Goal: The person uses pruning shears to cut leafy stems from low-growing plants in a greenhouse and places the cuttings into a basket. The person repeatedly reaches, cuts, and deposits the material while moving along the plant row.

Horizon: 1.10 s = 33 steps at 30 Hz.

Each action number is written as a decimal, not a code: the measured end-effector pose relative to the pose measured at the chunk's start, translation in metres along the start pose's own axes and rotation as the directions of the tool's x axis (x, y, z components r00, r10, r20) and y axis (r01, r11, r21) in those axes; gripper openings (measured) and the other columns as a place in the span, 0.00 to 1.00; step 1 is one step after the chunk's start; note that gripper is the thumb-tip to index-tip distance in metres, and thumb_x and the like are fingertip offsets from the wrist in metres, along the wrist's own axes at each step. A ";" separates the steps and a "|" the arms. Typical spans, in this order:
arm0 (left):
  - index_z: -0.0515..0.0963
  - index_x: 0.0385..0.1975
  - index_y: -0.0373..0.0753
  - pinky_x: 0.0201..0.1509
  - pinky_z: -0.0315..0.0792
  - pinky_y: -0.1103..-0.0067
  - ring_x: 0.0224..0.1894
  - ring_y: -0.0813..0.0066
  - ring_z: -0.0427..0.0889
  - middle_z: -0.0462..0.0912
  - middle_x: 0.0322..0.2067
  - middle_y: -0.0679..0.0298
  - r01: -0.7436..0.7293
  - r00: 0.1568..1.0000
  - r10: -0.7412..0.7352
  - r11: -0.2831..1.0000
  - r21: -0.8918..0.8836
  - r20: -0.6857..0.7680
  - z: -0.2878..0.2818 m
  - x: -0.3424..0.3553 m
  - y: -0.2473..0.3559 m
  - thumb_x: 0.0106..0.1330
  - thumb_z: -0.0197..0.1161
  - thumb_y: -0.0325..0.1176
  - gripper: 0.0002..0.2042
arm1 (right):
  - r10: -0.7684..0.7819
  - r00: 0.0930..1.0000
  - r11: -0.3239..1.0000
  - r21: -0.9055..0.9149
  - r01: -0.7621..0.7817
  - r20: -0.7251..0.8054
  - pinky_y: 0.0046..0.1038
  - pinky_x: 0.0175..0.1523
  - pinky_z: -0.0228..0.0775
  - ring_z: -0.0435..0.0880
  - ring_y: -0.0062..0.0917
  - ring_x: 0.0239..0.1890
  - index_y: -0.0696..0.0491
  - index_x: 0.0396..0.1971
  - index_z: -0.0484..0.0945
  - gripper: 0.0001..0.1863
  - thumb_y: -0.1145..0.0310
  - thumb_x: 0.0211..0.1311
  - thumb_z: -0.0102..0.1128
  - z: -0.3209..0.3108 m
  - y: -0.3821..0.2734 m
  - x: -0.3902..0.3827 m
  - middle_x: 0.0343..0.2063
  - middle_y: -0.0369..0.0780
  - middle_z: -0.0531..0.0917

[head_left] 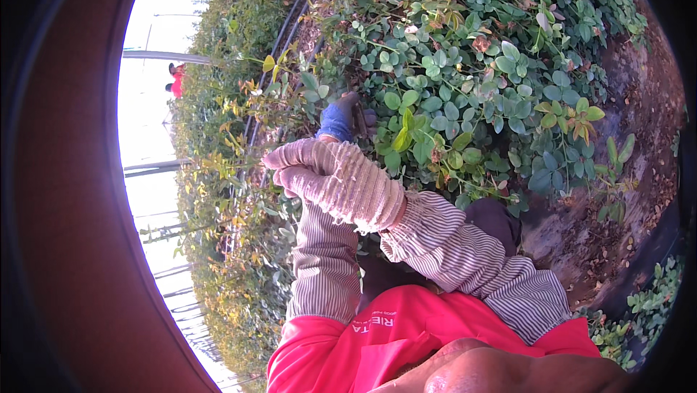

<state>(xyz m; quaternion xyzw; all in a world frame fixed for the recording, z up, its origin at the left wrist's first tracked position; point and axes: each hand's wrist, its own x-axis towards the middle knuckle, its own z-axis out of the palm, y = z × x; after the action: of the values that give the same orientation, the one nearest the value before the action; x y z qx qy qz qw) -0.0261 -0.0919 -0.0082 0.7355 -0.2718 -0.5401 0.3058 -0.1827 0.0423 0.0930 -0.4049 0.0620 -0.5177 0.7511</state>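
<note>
My left hand [341, 117], in a blue glove with dark fingertips, reaches into the rose leaves [410, 106], its fingers closed round something dark and narrow that I cannot make out. My right hand [319, 175], in a cream knitted glove, lies across my left forearm, fingers curled toward the thin yellowish shoots at the left; what they hold, if anything, is hidden. Striped sleeves cover both of my forearms.
Dense bushes [210, 233] line the left, with dark hoses [290, 23] running through. A person in red [176, 84] is farther off among greenhouse poles [163, 55]. Bare soil with dry leaves [581, 248] is at the right.
</note>
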 end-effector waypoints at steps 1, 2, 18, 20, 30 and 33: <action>0.65 0.57 0.40 0.28 0.82 0.55 0.30 0.51 0.85 0.81 0.32 0.48 -0.006 1.000 0.006 1.000 -0.004 -0.004 -0.001 0.004 -0.003 0.70 0.54 0.44 0.22 | -0.062 0.998 0.995 0.079 0.061 0.002 0.20 0.50 0.74 0.81 0.17 0.43 0.57 0.56 0.75 0.16 0.73 0.71 0.54 0.000 0.001 -0.001 0.42 0.35 0.83; 0.69 0.50 0.39 0.31 0.80 0.60 0.29 0.53 0.84 0.81 0.32 0.50 -0.145 0.989 0.148 0.971 0.191 -0.002 -0.003 0.006 -0.005 0.67 0.57 0.41 0.17 | -0.055 0.998 0.993 0.104 0.056 -0.014 0.20 0.50 0.74 0.81 0.17 0.43 0.57 0.57 0.75 0.16 0.73 0.71 0.54 0.000 0.002 -0.002 0.41 0.34 0.83; 0.83 0.40 0.32 0.50 0.79 0.65 0.46 0.52 0.85 0.84 0.42 0.44 -0.091 0.904 0.406 -0.116 0.989 0.131 0.029 0.047 -0.009 0.43 0.78 0.50 0.29 | 0.030 0.999 0.988 0.153 -0.026 -0.024 0.19 0.47 0.74 0.81 0.16 0.40 0.56 0.55 0.77 0.16 0.69 0.70 0.58 -0.003 -0.020 -0.015 0.40 0.34 0.83; 0.83 0.39 0.31 0.51 0.78 0.63 0.47 0.51 0.84 0.83 0.42 0.43 -0.114 0.865 0.468 -0.169 0.979 0.181 0.023 0.052 -0.025 0.50 0.74 0.48 0.26 | 0.053 0.998 0.984 0.173 -0.047 -0.027 0.18 0.46 0.75 0.81 0.15 0.40 0.55 0.54 0.78 0.16 0.69 0.69 0.59 -0.002 -0.021 -0.017 0.40 0.34 0.83; 0.75 0.45 0.36 0.36 0.80 0.63 0.37 0.55 0.86 0.84 0.37 0.49 -0.123 0.992 0.109 0.935 0.332 0.063 0.004 0.006 -0.063 0.72 0.51 0.43 0.16 | 0.038 0.999 0.977 0.211 -0.036 -0.005 0.18 0.42 0.73 0.80 0.15 0.38 0.55 0.54 0.78 0.16 0.69 0.70 0.58 0.004 -0.015 -0.017 0.38 0.33 0.82; 0.72 0.50 0.38 0.35 0.83 0.63 0.39 0.55 0.86 0.83 0.42 0.48 0.336 0.836 -0.236 0.934 -0.123 0.496 -0.021 -0.039 -0.036 0.75 0.50 0.44 0.16 | 0.058 0.998 0.967 0.249 -0.053 -0.015 0.18 0.42 0.75 0.81 0.16 0.39 0.56 0.54 0.77 0.16 0.70 0.70 0.57 0.004 -0.014 -0.017 0.38 0.34 0.83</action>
<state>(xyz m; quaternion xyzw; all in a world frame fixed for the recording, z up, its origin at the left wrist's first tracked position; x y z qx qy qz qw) -0.0136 -0.0359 -0.0053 0.5781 -0.1674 -0.7677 0.2197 -0.1979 0.0568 0.0997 -0.2997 0.0162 -0.5047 0.8094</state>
